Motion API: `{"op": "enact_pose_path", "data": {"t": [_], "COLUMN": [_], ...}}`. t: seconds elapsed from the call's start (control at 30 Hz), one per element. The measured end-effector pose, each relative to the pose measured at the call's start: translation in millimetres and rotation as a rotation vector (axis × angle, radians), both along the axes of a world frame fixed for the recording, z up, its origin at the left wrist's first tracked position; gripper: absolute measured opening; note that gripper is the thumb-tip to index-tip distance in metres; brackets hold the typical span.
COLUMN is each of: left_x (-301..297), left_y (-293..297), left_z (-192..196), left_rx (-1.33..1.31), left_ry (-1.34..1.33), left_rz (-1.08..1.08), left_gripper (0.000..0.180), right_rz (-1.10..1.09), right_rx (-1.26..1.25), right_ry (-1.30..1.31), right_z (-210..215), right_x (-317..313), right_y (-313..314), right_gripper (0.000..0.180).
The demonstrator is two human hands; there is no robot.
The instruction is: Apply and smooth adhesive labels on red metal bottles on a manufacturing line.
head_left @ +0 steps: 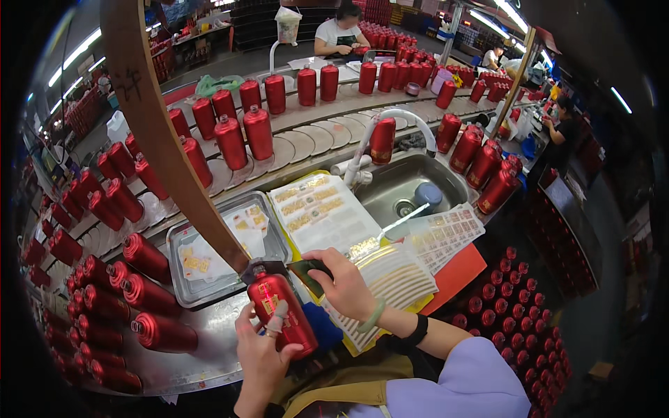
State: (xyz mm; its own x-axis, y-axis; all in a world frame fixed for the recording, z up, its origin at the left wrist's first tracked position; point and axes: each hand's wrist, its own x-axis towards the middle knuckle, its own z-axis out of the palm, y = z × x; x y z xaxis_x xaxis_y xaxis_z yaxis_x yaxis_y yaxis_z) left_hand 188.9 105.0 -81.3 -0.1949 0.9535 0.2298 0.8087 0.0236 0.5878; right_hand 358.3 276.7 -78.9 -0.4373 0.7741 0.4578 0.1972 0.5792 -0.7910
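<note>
A glossy red bottle (300, 322) with gold lettering on its front leans in front of me against a dark holder. My left hand (265, 348) is closed round its lower side, thumb and fingers on opposite sides, with a wrapped fingertip on the front. Just right of the bottle, my right hand (345, 282) pinches a flat dark green piece (311, 279), apparently a scraper, apart from the lettering. A sheet of gold decals (306, 205) lies beyond that hand, and a sheet with curved pale strips (397, 289) lies under and beside it.
A wooden post (164, 132) rises beside the bottle. To its left stands a metal tray (182, 292) with decal scraps; red bottles (162, 333) crowd the left. Beyond are a sink (453, 182), a curved tap (357, 150) and a conveyor (306, 143) carrying bottles. Co-workers sit farther off.
</note>
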Motion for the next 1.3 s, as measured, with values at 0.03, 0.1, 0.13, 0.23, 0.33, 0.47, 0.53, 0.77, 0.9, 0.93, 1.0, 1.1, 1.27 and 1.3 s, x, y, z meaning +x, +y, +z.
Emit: {"op": "enact_pose_path", "data": {"t": [0.03,0.1,0.13,0.23,0.33,0.47,0.53,0.77,0.9,0.93,1.0,1.1,1.27,1.3], "left_x": [-6,-16,-20,-28,-34,-60,-66,-61,-57,-56,-50,-47,-59,-76], "left_y": [9,22,28,43,52,48,36,22,14,10,11,18,10,23], "left_z": [4,7,6,1,-4,-38,-46,-44,-49,-50,-45,-69,-67,-80], "left_rx": [0.038,0.073,0.095,0.228,0.200,0.195,0.230,0.231,0.183,0.162,0.094,0.057,0.032,0.074], "left_ry": [0.062,0.122,0.128,0.173,-0.073,-0.580,-0.617,-0.846,-0.962,-1.012,-1.128,-1.314,-1.537,-1.720], "left_rz": [-0.009,-0.020,-0.021,-0.043,0.002,0.068,0.129,0.319,0.321,0.344,0.357,0.283,0.420,0.558], "left_gripper": [0.078,0.077,0.075,0.072,0.048,0.068,0.071,0.091,0.092,0.092,0.093,0.093,0.097,0.097], "right_rz": [0.014,0.054,0.086,0.125,0.188,0.394,0.592,0.407,0.487,0.578,0.808,0.585,0.346,0.404], "right_rx": [0.048,0.004,-0.013,0.015,0.182,0.620,0.769,0.685,0.967,0.949,0.887,0.694,0.941,1.028], "right_ry": [0.001,0.004,-0.010,0.003,-0.020,-0.154,-0.144,-0.398,-0.216,-0.136,-0.335,-0.332,-0.017,-0.106], "right_z": [-2,7,13,19,30,27,14,16,23,11,5,10,15,5], "right_x": [-1,-2,-4,-12,-23,-41,-44,-94,-81,-70,-45,-51,-98,-88], "right_y": [0,1,1,7,13,11,-9,21,18,-4,-46,-33,24,13], "right_gripper": [0.029,0.029,0.031,0.032,0.031,0.024,0.023,0.022,0.017,0.016,0.014,0.017,0.016,0.018]}}
